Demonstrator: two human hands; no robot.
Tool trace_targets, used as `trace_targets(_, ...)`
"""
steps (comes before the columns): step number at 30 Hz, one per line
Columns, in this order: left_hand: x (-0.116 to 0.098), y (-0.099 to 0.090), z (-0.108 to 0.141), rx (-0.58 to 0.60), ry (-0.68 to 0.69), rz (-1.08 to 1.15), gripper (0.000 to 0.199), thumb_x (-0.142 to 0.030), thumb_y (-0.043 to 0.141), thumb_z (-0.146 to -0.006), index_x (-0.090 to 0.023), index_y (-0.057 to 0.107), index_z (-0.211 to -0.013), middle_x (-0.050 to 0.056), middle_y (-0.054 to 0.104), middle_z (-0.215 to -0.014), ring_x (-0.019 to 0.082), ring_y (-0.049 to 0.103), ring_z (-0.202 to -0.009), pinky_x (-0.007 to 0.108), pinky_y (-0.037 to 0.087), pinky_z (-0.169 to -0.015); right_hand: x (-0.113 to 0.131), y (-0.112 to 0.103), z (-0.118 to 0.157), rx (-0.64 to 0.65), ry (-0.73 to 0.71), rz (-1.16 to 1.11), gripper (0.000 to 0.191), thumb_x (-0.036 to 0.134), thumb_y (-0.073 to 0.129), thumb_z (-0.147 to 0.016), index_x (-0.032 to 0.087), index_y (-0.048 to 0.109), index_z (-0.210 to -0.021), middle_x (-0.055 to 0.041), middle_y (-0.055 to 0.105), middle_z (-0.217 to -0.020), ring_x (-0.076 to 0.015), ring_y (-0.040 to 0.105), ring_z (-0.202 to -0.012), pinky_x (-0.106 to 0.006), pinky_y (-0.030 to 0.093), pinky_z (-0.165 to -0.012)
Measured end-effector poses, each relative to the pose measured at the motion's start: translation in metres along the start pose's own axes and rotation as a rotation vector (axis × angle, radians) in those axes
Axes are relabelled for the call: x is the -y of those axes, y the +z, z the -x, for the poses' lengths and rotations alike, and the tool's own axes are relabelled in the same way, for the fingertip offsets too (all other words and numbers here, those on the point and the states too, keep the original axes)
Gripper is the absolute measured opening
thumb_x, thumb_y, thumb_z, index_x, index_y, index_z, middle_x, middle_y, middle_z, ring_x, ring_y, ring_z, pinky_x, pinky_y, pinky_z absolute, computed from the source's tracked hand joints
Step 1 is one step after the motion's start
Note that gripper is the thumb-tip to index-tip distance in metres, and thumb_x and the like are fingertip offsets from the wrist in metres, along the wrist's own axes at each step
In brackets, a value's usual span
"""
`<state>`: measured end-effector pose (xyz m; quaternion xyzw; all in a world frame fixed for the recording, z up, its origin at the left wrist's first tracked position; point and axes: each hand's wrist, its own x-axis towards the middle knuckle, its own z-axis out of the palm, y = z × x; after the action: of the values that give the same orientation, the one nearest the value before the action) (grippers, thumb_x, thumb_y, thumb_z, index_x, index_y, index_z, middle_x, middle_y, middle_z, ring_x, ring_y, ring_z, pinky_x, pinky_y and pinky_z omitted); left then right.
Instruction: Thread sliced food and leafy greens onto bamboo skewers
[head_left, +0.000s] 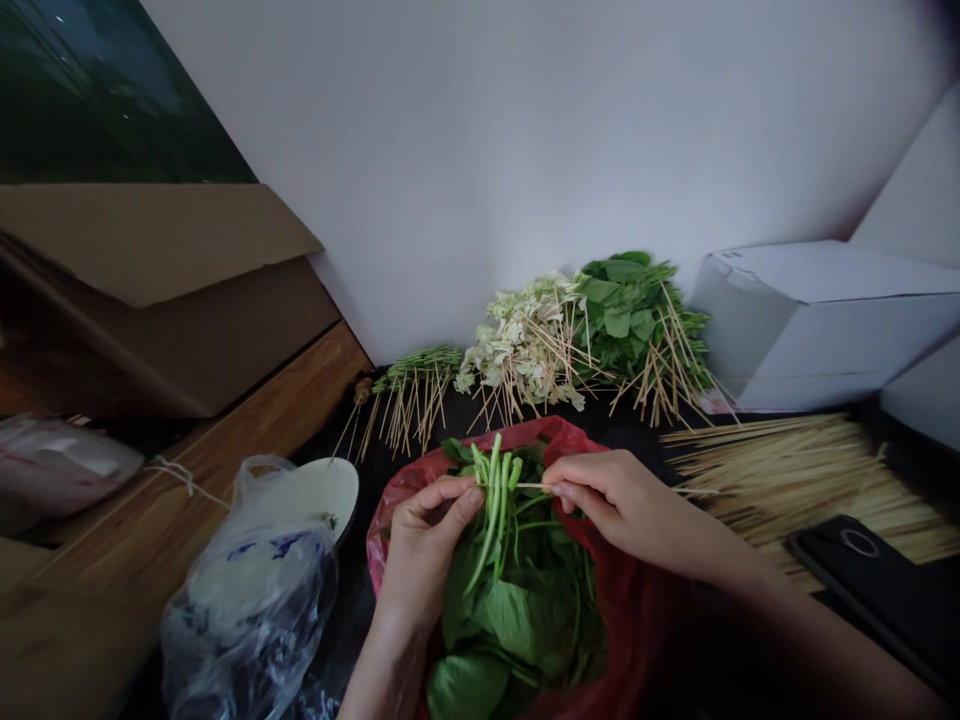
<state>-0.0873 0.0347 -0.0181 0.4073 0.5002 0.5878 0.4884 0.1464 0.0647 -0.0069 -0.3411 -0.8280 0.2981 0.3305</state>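
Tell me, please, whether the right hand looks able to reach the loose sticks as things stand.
Probably yes: the loose sticks lie mostly uncovered near the right forearm, though the right hand would first need to release the stick it holds.

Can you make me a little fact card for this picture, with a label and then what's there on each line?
Left hand: pinches slim bright-green stems
Right hand: holds a thin pale wooden stick reaching the stems
Under the hands: broad green leaves in a shiny red plastic bag
Back row: short green stalks, pale frilly leaves and dark-green leaves, all with sticks
Right side: loose straw-coloured thin sticks
Left side: crumpled clear plastic bag
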Motion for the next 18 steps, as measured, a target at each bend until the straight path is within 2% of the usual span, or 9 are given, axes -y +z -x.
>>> trace_targets(5, -0.008, -0.014, -0.003, 0.09, 0.09, -0.176, 0.024, -0.044, 0.081, -0.078, -0.021, 0.083, -0.086, 0.008, 0.079, -0.085, 0.023, 0.071, -0.083, 0.03, 0.055, -0.071, -0.006, -0.037, 0.008, 0.107, -0.052, -0.202, 0.02, 0.022, 0.051, -0.101, 0.018, 0.069, -0.094, -0.0016, 0.068, -0.082, -0.0123, 0.061, -0.073, -0.024, 0.045, -0.068)
trace_targets(9, -0.005, -0.017, -0.005, 0.193, 0.231, -0.43, 0.01, -0.032, 0.078, -0.081, -0.024, 0.083, -0.083, 0.008, 0.077, -0.083, 0.022, 0.068, -0.078, 0.031, 0.052, -0.069, -0.011, -0.065, 0.016, 0.194, -0.184, -0.286, 0.023, 0.032, 0.055, -0.102, 0.019, 0.071, -0.093, -0.0043, 0.066, -0.084, -0.0149, 0.061, -0.078, -0.029, 0.047, -0.073)
trace_targets(12, 0.003, -0.012, -0.003, 0.304, 0.365, -0.701, 0.005, -0.025, 0.078, -0.081, -0.025, 0.083, -0.08, 0.006, 0.072, -0.077, 0.022, 0.065, -0.075, 0.034, 0.05, -0.07, -0.013, -0.069, 0.018, 0.223, -0.202, -0.321, 0.028, 0.039, 0.053, -0.103, 0.019, 0.071, -0.096, -0.0052, 0.066, -0.083, -0.0156, 0.06, -0.078, -0.031, 0.046, -0.072)
trace_targets(14, 0.007, -0.007, -0.001, 0.365, 0.453, -0.893, 0.01, -0.019, 0.079, -0.079, -0.026, 0.082, -0.085, 0.005, 0.069, -0.079, 0.024, 0.063, -0.079, 0.037, 0.049, -0.075, -0.014, -0.066, 0.017, 0.22, -0.181, -0.309, 0.028, 0.039, 0.053, -0.103, 0.019, 0.071, -0.097, -0.0052, 0.066, -0.084, -0.0153, 0.06, -0.078, -0.031, 0.046, -0.072)
trace_targets(16, 0.011, -0.003, 0.0, 0.376, 0.531, -1.072, 0.019, -0.012, 0.079, -0.076, -0.025, 0.082, -0.09, 0.006, 0.068, -0.083, 0.026, 0.062, -0.085, 0.04, 0.049, -0.078, -0.014, -0.063, 0.016, 0.222, -0.176, -0.3, 0.027, 0.038, 0.052, -0.104, 0.019, 0.071, -0.097, -0.005, 0.066, -0.084, -0.0149, 0.06, -0.079, -0.03, 0.046, -0.072)
trace_targets(18, 0.014, -0.001, 0.0, 0.37, 0.588, -1.205, 0.019, -0.009, 0.076, -0.077, -0.023, 0.081, -0.089, 0.008, 0.068, -0.084, 0.028, 0.06, -0.087, 0.042, 0.048, -0.077, -0.013, -0.061, 0.015, 0.221, -0.186, -0.294, 0.026, 0.036, 0.052, -0.104, 0.019, 0.071, -0.098, -0.0051, 0.067, -0.085, -0.0149, 0.061, -0.079, -0.03, 0.046, -0.072)
